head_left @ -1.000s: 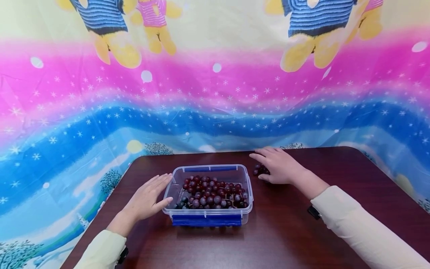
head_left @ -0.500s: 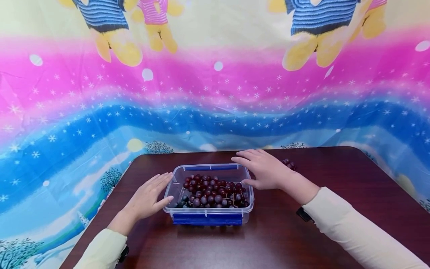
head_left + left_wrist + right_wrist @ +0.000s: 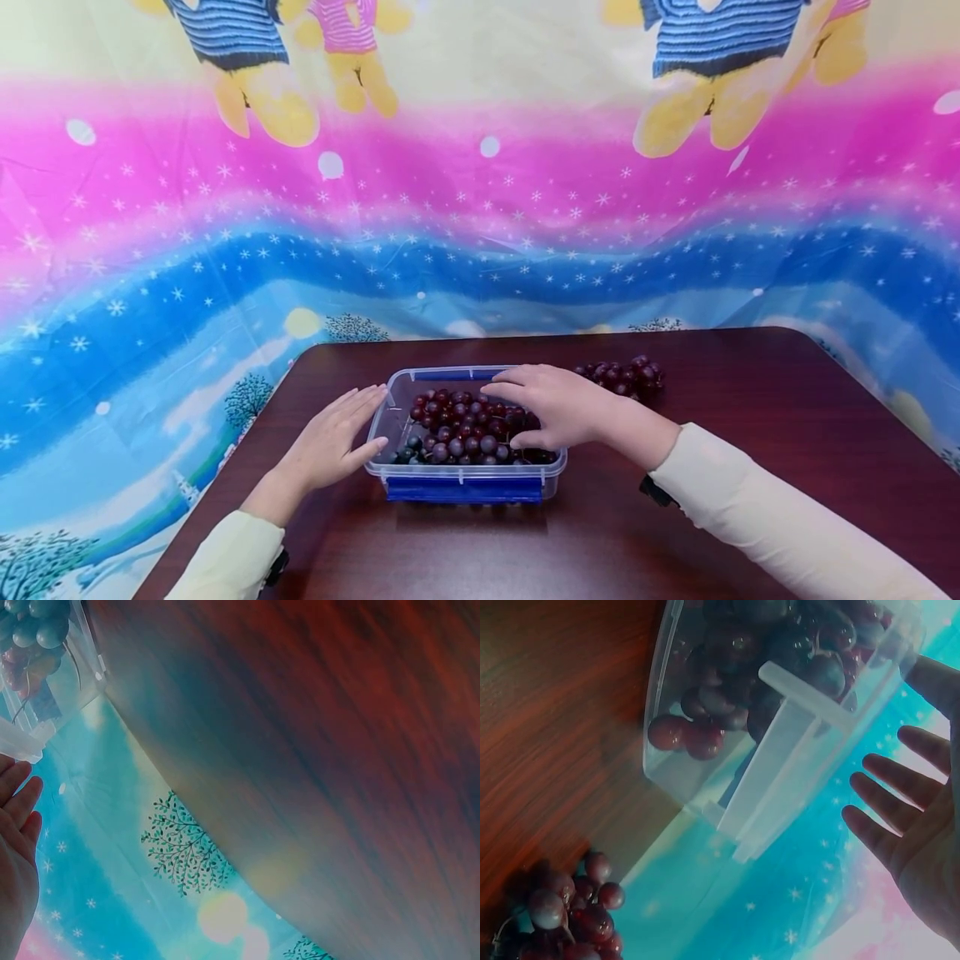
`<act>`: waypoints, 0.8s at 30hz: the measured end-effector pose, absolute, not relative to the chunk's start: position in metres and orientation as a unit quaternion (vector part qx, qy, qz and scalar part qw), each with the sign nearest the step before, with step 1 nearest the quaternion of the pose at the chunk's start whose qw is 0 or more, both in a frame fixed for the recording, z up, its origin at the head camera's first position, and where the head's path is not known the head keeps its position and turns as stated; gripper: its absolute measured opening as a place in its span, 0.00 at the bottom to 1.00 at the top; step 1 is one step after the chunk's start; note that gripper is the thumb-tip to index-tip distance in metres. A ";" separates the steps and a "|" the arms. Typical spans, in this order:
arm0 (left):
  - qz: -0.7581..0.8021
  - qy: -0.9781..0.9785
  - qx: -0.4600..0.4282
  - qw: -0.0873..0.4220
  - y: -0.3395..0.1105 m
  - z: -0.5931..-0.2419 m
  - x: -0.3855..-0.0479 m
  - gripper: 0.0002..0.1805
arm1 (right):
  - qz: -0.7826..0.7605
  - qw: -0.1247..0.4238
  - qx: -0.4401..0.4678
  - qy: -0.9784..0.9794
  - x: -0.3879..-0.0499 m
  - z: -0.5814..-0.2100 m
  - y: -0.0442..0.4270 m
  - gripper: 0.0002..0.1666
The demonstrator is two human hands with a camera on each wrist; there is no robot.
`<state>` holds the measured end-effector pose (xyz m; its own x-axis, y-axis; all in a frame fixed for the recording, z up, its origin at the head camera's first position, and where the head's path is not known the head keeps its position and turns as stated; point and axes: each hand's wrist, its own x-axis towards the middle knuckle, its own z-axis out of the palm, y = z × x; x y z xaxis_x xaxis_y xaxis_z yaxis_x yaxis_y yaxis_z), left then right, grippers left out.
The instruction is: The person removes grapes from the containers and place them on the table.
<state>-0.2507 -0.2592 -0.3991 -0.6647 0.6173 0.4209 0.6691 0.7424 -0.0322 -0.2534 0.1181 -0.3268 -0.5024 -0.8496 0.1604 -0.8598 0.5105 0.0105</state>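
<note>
Fingers (image 3: 889,804) of right hand (image 3: 558,408) spread over box (image 3: 460,472) of grapes (image 3: 456,425); left hand (image 3: 333,442), fingers straight, at box's left side

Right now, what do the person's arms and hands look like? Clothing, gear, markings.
Left hand and right hand: bare, no gloves. Left sleeve and right sleeve: long, pale cream, plain, no print visible. A small black device shows at each cuff: left device, right device. No cables visible.
</note>
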 end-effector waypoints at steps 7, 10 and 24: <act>-0.062 -0.909 -0.355 0.207 -0.259 -0.400 -0.251 0.38 | 0.022 0.036 0.504 -0.863 -0.252 -0.334 0.104 0.45; -0.065 -0.908 -0.357 0.209 -0.259 -0.399 -0.250 0.38 | 0.018 0.032 0.513 -0.858 -0.252 -0.336 0.100 0.44; -0.071 -0.907 -0.358 0.209 -0.260 -0.400 -0.251 0.38 | 0.008 -0.017 0.502 -0.864 -0.256 -0.341 0.081 0.44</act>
<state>-0.2514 -0.2596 -0.4004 -0.6562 0.6199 0.4302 0.6790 0.7338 -0.0217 -0.2561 0.0815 -0.3413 -0.4944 -0.8689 -0.0223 -0.8684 0.4949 -0.0304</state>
